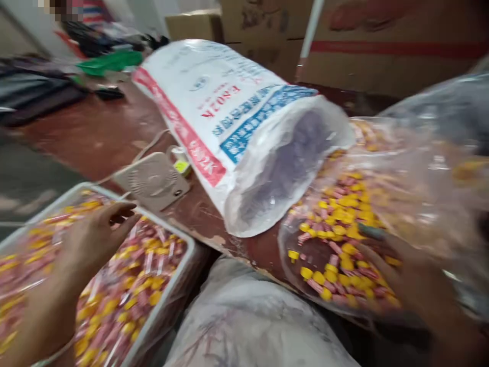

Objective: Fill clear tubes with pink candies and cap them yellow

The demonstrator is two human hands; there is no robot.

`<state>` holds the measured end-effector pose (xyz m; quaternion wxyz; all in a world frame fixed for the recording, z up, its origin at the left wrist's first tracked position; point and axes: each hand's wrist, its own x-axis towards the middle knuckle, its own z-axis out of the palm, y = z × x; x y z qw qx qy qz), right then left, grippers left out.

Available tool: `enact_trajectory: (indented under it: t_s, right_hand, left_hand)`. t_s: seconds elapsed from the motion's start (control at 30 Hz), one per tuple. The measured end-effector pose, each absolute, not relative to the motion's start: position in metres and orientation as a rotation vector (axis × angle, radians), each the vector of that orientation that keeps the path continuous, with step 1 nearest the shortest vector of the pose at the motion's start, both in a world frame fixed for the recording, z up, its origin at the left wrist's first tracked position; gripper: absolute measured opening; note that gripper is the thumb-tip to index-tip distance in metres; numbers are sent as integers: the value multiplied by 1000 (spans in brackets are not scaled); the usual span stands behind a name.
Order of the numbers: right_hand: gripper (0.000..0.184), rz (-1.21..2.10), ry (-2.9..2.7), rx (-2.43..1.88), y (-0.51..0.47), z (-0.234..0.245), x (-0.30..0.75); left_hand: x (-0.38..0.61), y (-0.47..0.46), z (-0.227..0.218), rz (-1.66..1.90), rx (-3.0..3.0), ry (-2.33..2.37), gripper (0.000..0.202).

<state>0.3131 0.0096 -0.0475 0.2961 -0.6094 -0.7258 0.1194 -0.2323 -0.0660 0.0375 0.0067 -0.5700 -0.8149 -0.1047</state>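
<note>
My left hand (pixel 109 224) hovers over a white bin (pixel 187 244) at the left. Its fingers are loosely bent, thumb apart, with nothing visible between them. The bin is heaped with small pink striped sticks with yellow caps (pixel 126 285), some seemingly in clear wrapping. At the right, my right hand (pixel 401 270) reaches over a clear plastic bag (pixel 416 168) and a spread of the same yellow-capped pieces (pixel 344 204). Its fingers are stretched and somewhat blurred, touching or just above the pieces; one fingertip looks bluish-grey. Some of the pile is hidden beneath the plastic and hand.
A large white printed sack (pixel 214 102) lies on the reddish-brown table (pixel 95 127), its mouth facing me. A small beige fan (pixel 153 178) with a cord sits beside the bin. Cardboard boxes (pixel 263 30) stand behind. Pale cloth (pixel 252 316) covers my lap.
</note>
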Motion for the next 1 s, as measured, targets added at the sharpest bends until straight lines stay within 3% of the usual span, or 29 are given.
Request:
enact_trajectory:
  t_s: [0.13,0.33,0.6,0.77,1.0]
  right_hand:
    - [31,111,-2087,-1705,1,-29,325]
    - [23,-27,-2114,-1740,-7,-32,324]
    - [9,-74,-2105,-1952,-10,-36,330]
    - [7,-80,-2126,-2005,-1,-34,317]
    - [13,-87,-2334,-1826,29,-39,301]
  left_hand:
    - [-108,-2,24,-823,-2610,-2013,25]
    - [34,67,9,-59,-2799,-1502,28]
    - [68,121,-27,63,-2890,-1169,37]
    - [65,112,-32,-244,-3033,-1148,30]
    - [45,47,-16,-710,-3330,-1715,31]
